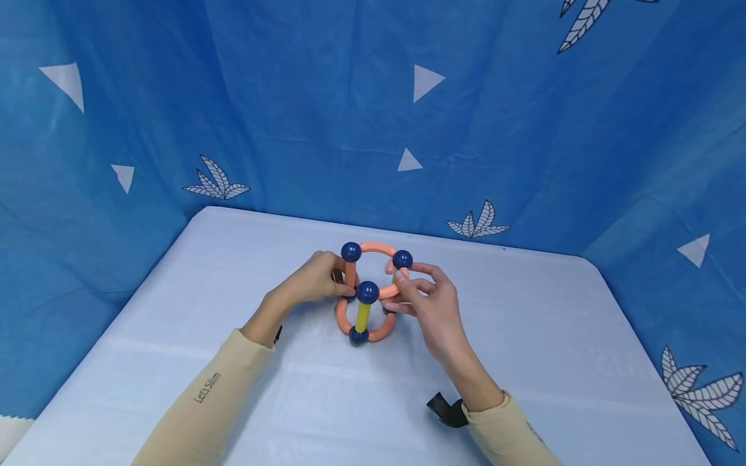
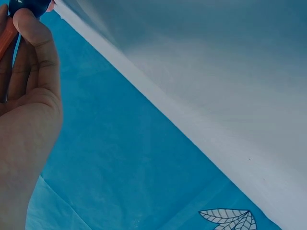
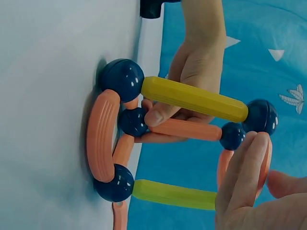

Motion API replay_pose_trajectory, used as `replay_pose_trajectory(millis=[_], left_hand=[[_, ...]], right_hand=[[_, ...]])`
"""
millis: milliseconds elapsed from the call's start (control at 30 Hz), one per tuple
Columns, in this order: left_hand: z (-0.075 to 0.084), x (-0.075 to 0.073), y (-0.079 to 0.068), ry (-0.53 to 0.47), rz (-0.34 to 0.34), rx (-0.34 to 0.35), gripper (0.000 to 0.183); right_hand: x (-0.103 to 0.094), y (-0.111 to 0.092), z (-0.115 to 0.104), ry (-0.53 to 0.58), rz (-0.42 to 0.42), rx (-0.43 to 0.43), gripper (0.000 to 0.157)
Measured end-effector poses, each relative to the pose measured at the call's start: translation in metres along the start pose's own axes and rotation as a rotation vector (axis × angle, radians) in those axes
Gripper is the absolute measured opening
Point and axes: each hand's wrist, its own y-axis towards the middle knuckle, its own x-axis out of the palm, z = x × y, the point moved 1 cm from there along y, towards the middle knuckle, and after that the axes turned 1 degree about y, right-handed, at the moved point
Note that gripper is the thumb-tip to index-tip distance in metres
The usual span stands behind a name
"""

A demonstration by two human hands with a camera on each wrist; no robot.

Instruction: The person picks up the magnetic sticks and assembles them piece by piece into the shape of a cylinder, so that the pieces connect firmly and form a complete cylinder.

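A frame of magnetic rods and blue balls stands on the table. Its lower ring of curved orange rods (image 1: 342,315) carries a yellow rod (image 3: 194,99), a yellow-green rod (image 3: 175,194) and a straight orange rod (image 3: 187,128), all upright. On top, a curved orange rod (image 1: 377,247) links the two rear balls. My left hand (image 1: 317,278) pinches the straight orange rod near its lower ball (image 3: 133,121). With my right hand (image 1: 434,307) I grip another curved orange rod (image 1: 389,292) at the top, between the front ball (image 1: 368,292) and the right ball (image 1: 402,259).
The white-covered table (image 1: 315,401) extends around the frame. A blue patterned curtain (image 1: 326,116) encloses its back and sides. Near the lower ring, part of one more orange rod (image 3: 120,216) shows. A black strap (image 1: 447,410) hangs at the right wrist.
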Motion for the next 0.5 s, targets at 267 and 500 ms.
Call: replay_pose_trajectory(millis=[267,500], left_hand=[[-0.003,0.002,-0.001,-0.03,-0.017,0.017,0.008],[-0.002,0.0,-0.002,-0.023,-0.001,0.032,0.007]], right_hand=[[0.002,-0.011,0.003,-0.22,-0.14,0.044,0.065],[0.027,-0.019,0.034,-0.639,-0.334,-0.211,0.045]])
